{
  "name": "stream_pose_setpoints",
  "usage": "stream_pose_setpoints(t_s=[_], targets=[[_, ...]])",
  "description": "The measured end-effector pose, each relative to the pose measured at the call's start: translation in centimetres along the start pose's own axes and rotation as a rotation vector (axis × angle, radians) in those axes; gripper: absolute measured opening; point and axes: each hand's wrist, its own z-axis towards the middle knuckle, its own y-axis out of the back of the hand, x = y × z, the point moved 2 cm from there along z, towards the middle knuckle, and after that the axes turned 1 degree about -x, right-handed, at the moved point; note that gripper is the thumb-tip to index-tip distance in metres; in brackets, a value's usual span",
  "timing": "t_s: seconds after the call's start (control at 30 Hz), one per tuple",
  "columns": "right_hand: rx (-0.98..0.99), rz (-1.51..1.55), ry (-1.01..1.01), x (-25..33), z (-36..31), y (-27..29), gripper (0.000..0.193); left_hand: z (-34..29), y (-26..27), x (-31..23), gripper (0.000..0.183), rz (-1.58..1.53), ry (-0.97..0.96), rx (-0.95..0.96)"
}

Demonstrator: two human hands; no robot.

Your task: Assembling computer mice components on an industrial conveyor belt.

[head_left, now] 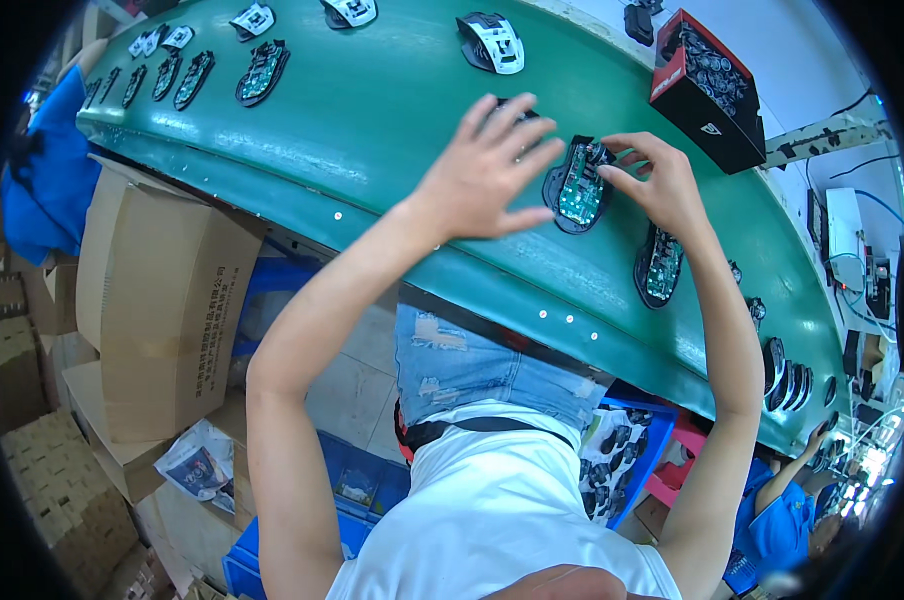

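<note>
A computer mouse base with a green circuit board (pixel 579 197) lies on the green work surface (pixel 372 120) in front of me. At its far end, my right hand (pixel 662 180) has thumb and fingers closed around a small dark part whose kind I cannot make out. My left hand (pixel 492 175) hovers just left of the base, fingers spread, holding nothing. Beneath its fingertips is a dark part (pixel 517 115), mostly hidden. Another mouse base with a board (pixel 662 268) rests under my right forearm.
More mouse bases (pixel 262 73) and white-and-black mouse shells (pixel 492 43) line the far left. A black-and-red box (pixel 712 90) of small round parts stands at the far right. Dark curved shells (pixel 787 378) lie to the right. Cardboard boxes (pixel 162 300) and people in blue (pixel 47 170) flank the bench.
</note>
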Motion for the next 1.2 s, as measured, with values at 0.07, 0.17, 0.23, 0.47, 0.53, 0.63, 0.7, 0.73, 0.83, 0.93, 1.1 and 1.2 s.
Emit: stream_pose_setpoints(t_s=[0.07,0.17,0.23,0.47,0.53,0.63,0.7,0.73,0.83,0.93,1.1,1.2], targets=[[-0.033,-0.02,0.024,-0.4,0.0,-0.2,0.035,1.0,-0.9,-2.4,0.069,0.006,-0.05,0.034],[-0.024,-0.045,0.001,-0.5,0.3,-0.4,0.029,0.9,-2.4,-3.2,0.067,-0.032,-0.021,0.086],[-0.03,-0.016,0.02,-0.4,0.3,-0.5,0.026,0.7,-2.5,-3.0,0.068,-0.055,-0.027,0.081],[-0.097,0.041,0.039,-0.9,0.0,-0.5,0.028,0.9,-2.6,-3.3,0.067,-0.14,-0.006,0.105],[-0.048,0.039,0.037,-1.0,0.2,-0.6,0.029,0.8,-2.4,-3.5,0.066,-0.13,-0.012,0.089],[-0.165,0.021,0.177,-0.8,-0.4,0.9,0.031,0.9,-1.4,-2.8,0.061,-0.12,0.019,0.007],[-0.289,0.004,0.172,-1.8,-0.5,3.8,0.029,1.4,0.2,-1.6,0.048,-0.118,0.092,-0.133],[-0.351,0.001,0.179,-2.7,-0.5,5.6,0.027,1.8,0.9,-0.4,0.044,-0.093,0.115,-0.177],[-0.468,0.047,0.029,-7.2,0.6,9.6,0.022,2.8,1.8,5.7,0.036,-0.037,0.21,-0.242],[-0.285,-0.217,-0.189,-14.5,3.1,13.9,0.032,3.4,0.4,12.5,0.043,0.038,0.34,-0.289],[0.038,0.011,-0.603,-15.3,7.1,16.5,0.043,4.2,-2.9,14.8,0.066,0.022,0.333,-0.225],[0.078,-0.209,-0.632,-19.3,8.6,18.2,0.044,5.1,-5.4,12.6,0.062,0.081,0.257,-0.111]])
